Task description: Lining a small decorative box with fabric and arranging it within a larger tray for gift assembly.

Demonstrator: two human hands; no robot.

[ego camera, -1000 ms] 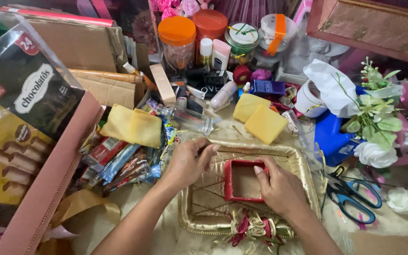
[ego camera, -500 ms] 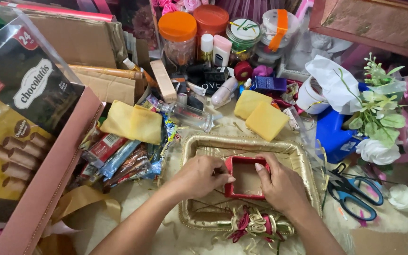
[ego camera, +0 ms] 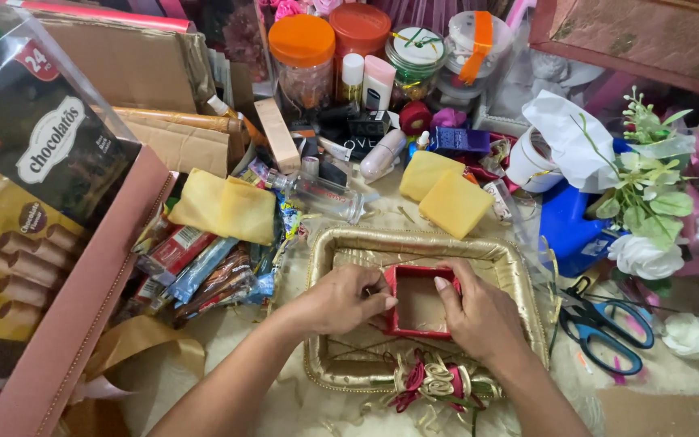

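Note:
A small red open box [ego camera: 419,306] sits inside a gold fabric-covered tray [ego camera: 518,283] near the front middle. My left hand [ego camera: 341,299] grips the box's left wall with its fingertips. My right hand [ego camera: 477,311] holds the box's right wall, thumb at the top corner. A red and gold ribbon bow [ego camera: 434,380] decorates the tray's near rim, just below both hands.
Blue-handled scissors [ego camera: 608,328] lie right of the tray, beside white artificial flowers [ego camera: 645,255]. Yellow sponges [ego camera: 455,202] and jars with orange lids [ego camera: 305,48] stand behind. Snack packets [ego camera: 204,271] and a big wafer-roll box [ego camera: 26,202] fill the left.
My left hand has come down from the tray's far left corner to the red box and taken its left wall. My right hand stays on the box.

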